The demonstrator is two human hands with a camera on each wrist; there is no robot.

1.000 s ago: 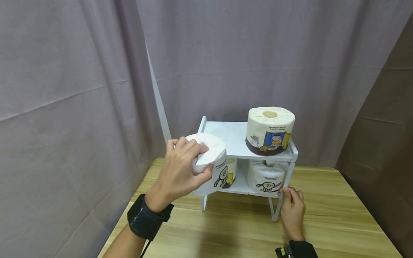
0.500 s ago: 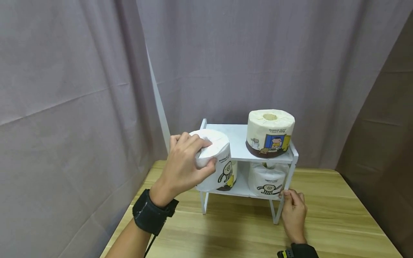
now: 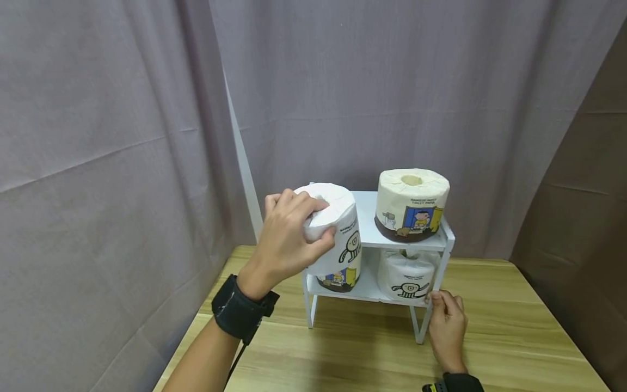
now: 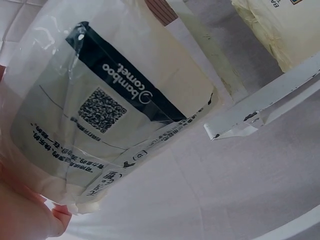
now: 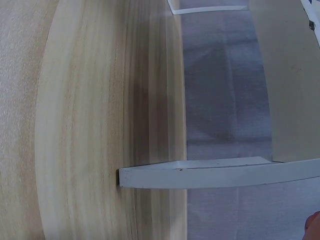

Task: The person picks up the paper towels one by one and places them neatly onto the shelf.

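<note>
My left hand (image 3: 286, 239) grips a white wrapped toilet roll (image 3: 337, 247), fingertips in its core hole and thumb on its side. This roll is held at the left end of the white two-tier rack (image 3: 364, 218), overlapping the top shelf's edge in view. In the left wrist view, the roll's wrapper (image 4: 105, 112) shows a printed code. My right hand (image 3: 447, 329) holds the rack's front right leg near the lower shelf. At the top shelf's right end stands a cream toilet roll (image 3: 411, 209) with a cartoon print.
On the lower shelf, a white roll (image 3: 406, 275) stands right, and a cartoon-print roll (image 3: 346, 279) left, mostly hidden behind the held one. The rack stands on a wooden table (image 3: 274, 348). Grey curtains (image 3: 392, 81) hang behind and at the left.
The left hand has moved the white toilet roll up and to the right, over the rack's left end. The right hand keeps its hold on the rack.
</note>
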